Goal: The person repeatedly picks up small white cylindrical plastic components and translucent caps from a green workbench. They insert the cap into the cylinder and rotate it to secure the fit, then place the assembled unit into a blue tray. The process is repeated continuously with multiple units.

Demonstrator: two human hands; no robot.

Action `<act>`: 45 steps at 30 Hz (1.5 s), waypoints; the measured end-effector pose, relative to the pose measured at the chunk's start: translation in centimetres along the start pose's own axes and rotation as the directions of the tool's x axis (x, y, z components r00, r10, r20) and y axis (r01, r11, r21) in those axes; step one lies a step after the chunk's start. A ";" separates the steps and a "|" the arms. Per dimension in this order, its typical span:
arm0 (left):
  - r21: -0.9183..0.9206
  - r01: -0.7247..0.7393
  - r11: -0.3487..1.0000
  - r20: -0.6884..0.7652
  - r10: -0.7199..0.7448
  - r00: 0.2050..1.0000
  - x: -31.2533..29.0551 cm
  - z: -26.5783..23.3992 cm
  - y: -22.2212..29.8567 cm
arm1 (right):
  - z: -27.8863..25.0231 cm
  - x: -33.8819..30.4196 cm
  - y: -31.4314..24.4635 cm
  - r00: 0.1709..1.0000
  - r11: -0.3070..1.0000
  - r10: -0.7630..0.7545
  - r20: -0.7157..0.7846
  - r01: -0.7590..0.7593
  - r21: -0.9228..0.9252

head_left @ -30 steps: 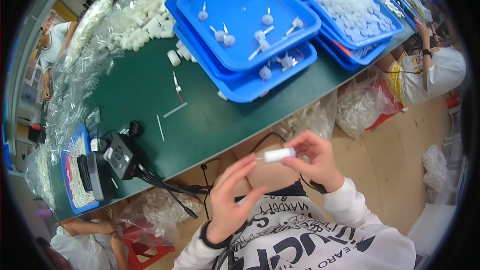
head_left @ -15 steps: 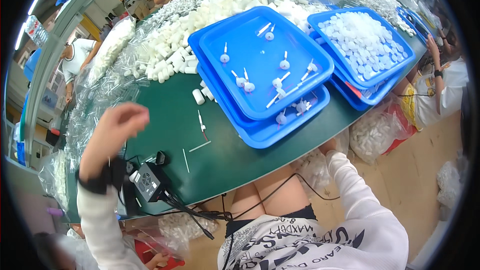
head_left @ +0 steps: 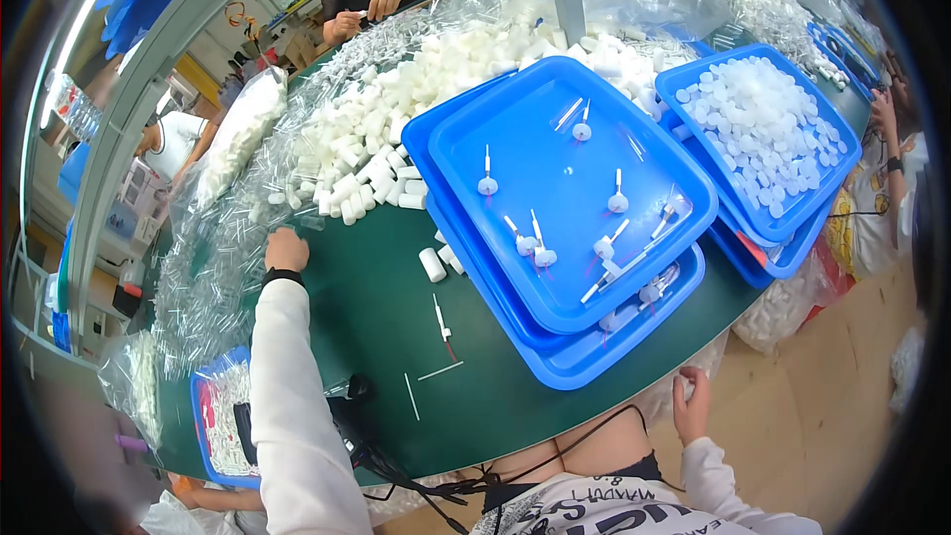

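My left hand (head_left: 287,250) reaches out at the near edge of a heap of clear plastic tubes (head_left: 223,267). Its back faces me and hides the fingers, so their grip does not show. Down beside the table's front edge, next to a clear plastic bag, my right hand (head_left: 691,406) has its fingers loosely bent and apart, with nothing seen in it. On the green table (head_left: 376,337) lie a slim white piece with a red end (head_left: 442,319) and two thin white sticks, one of them a thin stick (head_left: 412,396) lying lengthwise. A white cylinder (head_left: 432,266) lies farther back.
Stacked blue trays (head_left: 461,154) hold several white discs with stems. Another blue tray (head_left: 684,79), heaped with translucent discs, stands at right. White cylinders (head_left: 347,159) pile up behind. A blue basket (head_left: 203,436) of thin white pieces sits at left. Co-workers sit around the table.
My left hand has moved away from me to the tube heap. My right hand has come into fuller view below the table edge. The whole view has shifted, uncovering the basket at left.
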State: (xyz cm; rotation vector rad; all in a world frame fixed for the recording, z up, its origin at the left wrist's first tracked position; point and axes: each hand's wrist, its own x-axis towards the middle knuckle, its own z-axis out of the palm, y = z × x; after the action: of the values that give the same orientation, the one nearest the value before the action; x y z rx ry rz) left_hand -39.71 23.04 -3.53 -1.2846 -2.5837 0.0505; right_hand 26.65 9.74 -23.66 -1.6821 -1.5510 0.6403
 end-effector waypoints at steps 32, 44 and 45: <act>-0.639 -0.296 0.710 -0.255 0.168 0.952 -9.3 -13.0 9.2 | -2.0 26.5 -33.7 0.754 0.752 -0.553 0.354 0.635 -0.178; -0.976 0.076 -0.203 -0.002 0.359 0.933 -34.3 -21.9 10.7 | -3.2 21.7 -33.0 0.661 0.622 -0.747 0.069 0.732 -0.279; -0.960 0.064 -0.272 -0.032 0.336 0.941 -35.3 -21.3 11.2 | -4.6 19.0 -33.3 0.653 0.646 -0.757 0.036 0.755 -0.111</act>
State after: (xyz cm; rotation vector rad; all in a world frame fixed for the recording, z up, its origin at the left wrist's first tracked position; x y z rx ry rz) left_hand -5.43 0.31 8.01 -1.9695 -2.1487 -2.6482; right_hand 12.64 27.14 7.87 -0.9239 -2.1033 0.0797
